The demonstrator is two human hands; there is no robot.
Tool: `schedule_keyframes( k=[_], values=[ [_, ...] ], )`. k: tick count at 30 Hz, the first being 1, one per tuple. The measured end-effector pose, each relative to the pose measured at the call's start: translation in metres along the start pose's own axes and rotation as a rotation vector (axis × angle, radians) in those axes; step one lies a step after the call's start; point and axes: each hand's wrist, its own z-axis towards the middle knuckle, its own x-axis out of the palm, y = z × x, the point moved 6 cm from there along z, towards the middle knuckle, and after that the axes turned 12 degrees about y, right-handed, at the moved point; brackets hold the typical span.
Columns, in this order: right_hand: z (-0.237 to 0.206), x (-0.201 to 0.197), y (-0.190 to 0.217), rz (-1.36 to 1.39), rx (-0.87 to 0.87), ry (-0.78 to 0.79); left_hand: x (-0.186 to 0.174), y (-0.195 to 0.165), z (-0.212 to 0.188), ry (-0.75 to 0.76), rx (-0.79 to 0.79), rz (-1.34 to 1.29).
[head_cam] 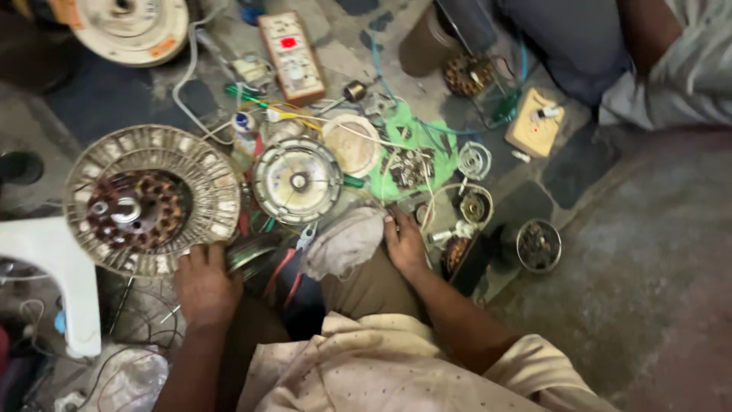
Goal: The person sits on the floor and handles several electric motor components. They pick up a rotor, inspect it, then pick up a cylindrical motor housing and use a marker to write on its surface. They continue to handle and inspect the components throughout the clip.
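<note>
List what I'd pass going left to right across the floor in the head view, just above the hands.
White stool leg → wound stator with copper coils → round metal motor cover → grey cloth → small round tin of parts.

Co-worker [610, 53] — cropped at top edge.

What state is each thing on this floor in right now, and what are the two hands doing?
Left hand: flat on the floor, fingers at the rim of the fan stator.
Right hand: resting beside a grey rag, holding nothing.
Fan stator: lying flat, copper windings exposed.
Round motor cover: lying flat, detached.
Grey rag: crumpled.
Small metal bowl: upright, filled with small parts.
</note>
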Motion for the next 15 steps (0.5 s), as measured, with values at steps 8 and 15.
schedule_keyframes(
  k=[8, 15],
  values=[
    [-0.109, 0.001, -0.117, 0.086, 0.58, 0.111, 0.006, -0.004, -0.008, 0.004, -0.007, 0.049],
    [-0.176, -0.043, -0.172, -0.356, 0.513, -0.062, 0.0, -0.011, -0.017, 0.002, -0.015, 0.099]
  ],
)
